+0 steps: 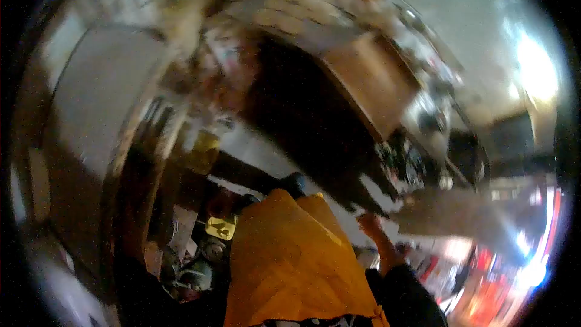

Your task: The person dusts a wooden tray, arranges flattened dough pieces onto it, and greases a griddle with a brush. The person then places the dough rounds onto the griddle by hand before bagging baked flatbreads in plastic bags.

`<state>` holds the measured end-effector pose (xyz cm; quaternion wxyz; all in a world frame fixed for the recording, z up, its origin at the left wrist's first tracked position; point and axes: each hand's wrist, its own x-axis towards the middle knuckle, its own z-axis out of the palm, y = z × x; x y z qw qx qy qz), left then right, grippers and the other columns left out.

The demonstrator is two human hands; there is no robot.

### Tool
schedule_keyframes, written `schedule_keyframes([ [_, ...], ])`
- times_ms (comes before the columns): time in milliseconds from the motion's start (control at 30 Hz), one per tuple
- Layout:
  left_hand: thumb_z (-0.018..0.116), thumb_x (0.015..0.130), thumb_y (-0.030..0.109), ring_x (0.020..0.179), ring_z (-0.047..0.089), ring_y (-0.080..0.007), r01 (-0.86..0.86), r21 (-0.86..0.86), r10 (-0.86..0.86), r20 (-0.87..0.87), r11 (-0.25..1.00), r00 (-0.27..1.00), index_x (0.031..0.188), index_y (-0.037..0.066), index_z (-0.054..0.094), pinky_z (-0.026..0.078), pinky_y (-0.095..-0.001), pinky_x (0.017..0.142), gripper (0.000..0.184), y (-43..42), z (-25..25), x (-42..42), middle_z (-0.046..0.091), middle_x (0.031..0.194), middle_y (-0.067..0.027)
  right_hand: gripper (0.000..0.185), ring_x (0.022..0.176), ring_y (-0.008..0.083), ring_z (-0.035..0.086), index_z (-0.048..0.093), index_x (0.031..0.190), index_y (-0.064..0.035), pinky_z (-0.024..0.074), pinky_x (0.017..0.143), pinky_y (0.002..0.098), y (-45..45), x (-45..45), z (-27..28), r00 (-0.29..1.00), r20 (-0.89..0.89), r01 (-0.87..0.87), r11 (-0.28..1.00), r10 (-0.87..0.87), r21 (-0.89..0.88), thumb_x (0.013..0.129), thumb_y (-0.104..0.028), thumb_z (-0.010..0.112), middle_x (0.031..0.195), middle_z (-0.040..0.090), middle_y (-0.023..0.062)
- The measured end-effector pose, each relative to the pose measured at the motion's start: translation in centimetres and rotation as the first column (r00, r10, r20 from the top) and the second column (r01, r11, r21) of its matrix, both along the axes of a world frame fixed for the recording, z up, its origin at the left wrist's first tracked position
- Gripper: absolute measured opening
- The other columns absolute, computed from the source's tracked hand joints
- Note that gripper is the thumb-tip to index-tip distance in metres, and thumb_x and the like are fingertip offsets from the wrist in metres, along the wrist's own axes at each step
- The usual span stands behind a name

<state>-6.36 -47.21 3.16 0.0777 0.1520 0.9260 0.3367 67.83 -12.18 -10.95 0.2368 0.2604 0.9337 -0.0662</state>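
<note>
My right hand (371,226) hangs low to the right of the orange apron (290,254) on my body, below a dark sleeve. Its fingers are blurred, and I cannot make out anything held in them. The nearest surface to it is a greyish worktop (448,215) on the right, apart from or touching it I cannot tell. At the lower left my dark left sleeve (142,293) merges with shadow, and no left hand shows.
A brown wooden box or tray (375,79) stands on a cluttered counter ahead. On the left is a large grey panel or tabletop (109,109). A yellow container (220,228) sits among clutter low left. Bright lights and red items (484,260) are on the right.
</note>
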Motion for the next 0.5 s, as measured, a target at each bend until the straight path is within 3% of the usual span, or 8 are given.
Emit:
schedule_keyframes([
  [100, 0.064, 0.094, 0.018, 0.09, 0.066, -0.0243, -0.028, 0.052, 0.026, 0.036, 0.998, 0.999, 0.118, 0.003, 0.064, 0.054, -0.0356, 0.081, 0.028, 0.1, -0.8, -0.4, 0.068, 0.106, -0.0111, 0.022, 0.076, 0.0245, 0.063, 0.067, 0.095, -0.0106, 0.0509, 0.063, 0.0378, -2.4, 0.2, 1.1, 0.997, -0.025, -0.064, 0.993, 0.067, 0.098, 0.074, -0.014, 0.072, 0.079, 0.063, 0.0067],
  [167, 0.064, 0.094, 0.017, 0.091, 0.066, -0.024, -0.055, 0.112, 0.048, 0.07, 0.992, 0.996, 0.118, 0.003, 0.064, 0.054, -0.0352, 0.082, 0.028, 0.1, -0.7, 0.0, 0.068, 0.107, -0.0109, 0.028, 0.082, 0.0258, 0.064, 0.068, 0.101, -0.0108, 0.0522, 0.066, 0.039, -3.9, -0.1, 2.2, 0.962, -0.264, 0.061, 0.998, -0.067, -0.031, 0.073, -0.014, 0.073, 0.083, 0.064, 0.0076],
  [233, 0.064, 0.095, 0.017, 0.092, 0.066, -0.0237, -0.099, 0.198, 0.077, 0.114, 0.975, 0.99, 0.118, 0.003, 0.064, 0.053, -0.0349, 0.083, 0.028, -0.2, -0.3, 0.8, 0.068, 0.108, -0.0108, 0.027, 0.083, 0.0279, 0.064, 0.069, 0.101, -0.0114, 0.0534, 0.067, 0.0404, -5.2, -0.2, 1.4, 0.993, 0.106, 0.045, 0.998, -0.048, 0.031, 0.074, -0.014, 0.071, 0.085, 0.065, 0.0086],
  [267, 0.063, 0.095, 0.017, 0.093, 0.066, -0.0236, -0.121, 0.246, 0.088, 0.142, 0.962, 0.986, 0.118, 0.003, 0.064, 0.053, -0.0347, 0.083, 0.027, -0.3, 0.0, 1.2, 0.068, 0.108, -0.0107, 0.027, 0.083, 0.0279, 0.064, 0.069, 0.101, -0.0114, 0.0534, 0.067, 0.0404, -5.8, 0.3, 0.2, 0.993, 0.102, 0.053, 0.998, -0.056, 0.03, 0.074, -0.014, 0.071, 0.085, 0.065, 0.0086],
  [333, 0.063, 0.095, 0.016, 0.094, 0.065, -0.0234, -0.173, 0.354, 0.1, 0.214, 0.919, 0.972, 0.119, 0.002, 0.064, 0.053, -0.0344, 0.084, 0.027, -0.1, 0.4, 2.1, 0.068, 0.108, -0.0106, 0.025, 0.084, 0.0288, 0.064, 0.071, 0.096, -0.0121, 0.0539, 0.067, 0.0416, -6.7, 2.4, -3.3, 0.878, -0.152, 0.429, 0.887, -0.454, -0.171, 0.071, -0.013, 0.072, 0.085, 0.065, 0.0085],
  [367, 0.063, 0.095, 0.016, 0.094, 0.065, -0.0232, -0.203, 0.411, 0.103, 0.252, 0.889, 0.962, 0.119, 0.002, 0.064, 0.053, -0.0342, 0.085, 0.027, 0.0, 0.7, 2.8, 0.067, 0.109, -0.0105, 0.025, 0.084, 0.0288, 0.064, 0.071, 0.096, -0.0121, 0.0539, 0.067, 0.0416, -6.7, 2.7, -3.7, 0.875, -0.151, 0.435, 0.883, -0.461, -0.174, 0.071, -0.013, 0.072, 0.085, 0.065, 0.0085],
  [433, 0.062, 0.096, 0.015, 0.095, 0.065, -0.023, -0.264, 0.511, 0.087, 0.343, 0.818, 0.935, 0.119, 0.002, 0.063, 0.053, -0.0338, 0.086, 0.027, 0.5, 1.5, 4.1, 0.067, 0.109, -0.0104, 0.017, 0.082, 0.0284, 0.065, 0.073, 0.088, -0.0111, 0.0552, 0.068, 0.042, -6.0, 0.7, -1.8, 0.999, -0.028, -0.021, 1.0, 0.022, 0.007, 0.071, -0.014, 0.072, 0.085, 0.067, 0.0087],
  [500, 0.062, 0.096, 0.015, 0.096, 0.065, -0.0227, -0.324, 0.592, 0.052, 0.428, 0.737, 0.902, 0.119, 0.002, 0.063, 0.052, -0.0335, 0.087, 0.027, 1.3, 2.2, 5.6, 0.067, 0.11, -0.0103, 0.017, 0.083, 0.0287, 0.066, 0.073, 0.09, -0.0111, 0.056, 0.07, 0.0422, -5.7, 0.4, -3.0, 0.996, -0.081, -0.048, 0.999, 0.046, -0.017, 0.073, -0.013, 0.071, 0.087, 0.068, 0.0093],
])
